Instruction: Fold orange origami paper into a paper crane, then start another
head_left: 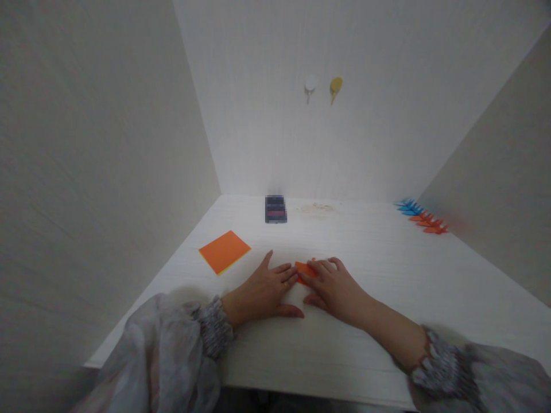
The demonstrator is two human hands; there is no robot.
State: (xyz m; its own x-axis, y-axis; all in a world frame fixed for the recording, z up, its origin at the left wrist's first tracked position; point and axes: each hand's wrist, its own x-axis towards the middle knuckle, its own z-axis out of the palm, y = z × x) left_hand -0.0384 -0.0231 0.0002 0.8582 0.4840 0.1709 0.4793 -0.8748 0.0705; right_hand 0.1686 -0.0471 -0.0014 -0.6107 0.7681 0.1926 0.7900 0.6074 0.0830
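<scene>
A small piece of orange paper [303, 268] lies on the white table, mostly covered by my fingers; whether it is folded I cannot tell. My left hand [275, 287] rests flat with its fingers stretched out, the fingertips touching the paper's left edge. From the other side, my right hand [329, 284] lies over the paper with fingers extended and pressing down on it. Left of my hands is a stack of square orange paper [224, 252] with a yellow edge showing beneath.
A dark, pixelated rectangular object [276, 209] stands near the back wall. Blue folded paper pieces [410, 207] and orange folded paper pieces [429, 222] line the right wall. A white hook [310, 85] and a yellow hook [336, 86] are on the back wall.
</scene>
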